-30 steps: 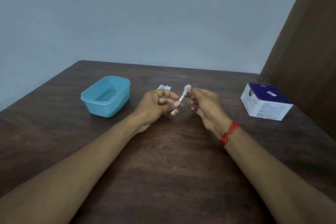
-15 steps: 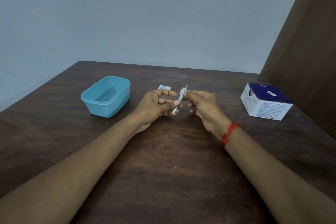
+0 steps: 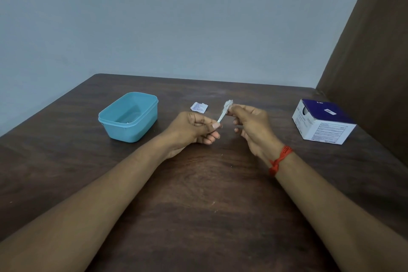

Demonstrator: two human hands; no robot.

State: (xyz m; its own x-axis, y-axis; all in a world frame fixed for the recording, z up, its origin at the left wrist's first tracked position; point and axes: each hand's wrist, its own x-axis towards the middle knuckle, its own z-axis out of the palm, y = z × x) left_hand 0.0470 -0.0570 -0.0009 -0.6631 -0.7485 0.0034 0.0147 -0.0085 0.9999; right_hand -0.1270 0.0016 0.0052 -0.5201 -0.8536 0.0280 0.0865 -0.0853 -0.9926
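- Presently the slender white packet hangs in the air at the centre of the frame, tilted, its lower end toward the left and its upper end toward the right, above the worktop.
- Thumb and forefinger of the left hand pinch the packet's lower end, with the other fingers curled under. The right hand pinches the frayed upper end between its fingertips, and its remaining fingers are loosely bent.
- Both grips sit on very little material. If the hands pull apart unevenly, the packet could slip from one pinch and drop onto the worktop.
- A sharp tug at the top could tear off only a scrap like the torn wrapper scrap lying just beyond the hands, and the packet would stay sealed.
- What is inside cannot be seen. If it is small or pointed, a sudden opening could flick it out, or it could meet a fingertip.
- The blue tub at centre left is well apart from the hands, so anything that falls would probably miss it.
- The white and purple box at the right edge is clear of both arms, so a knock looks unlikely.
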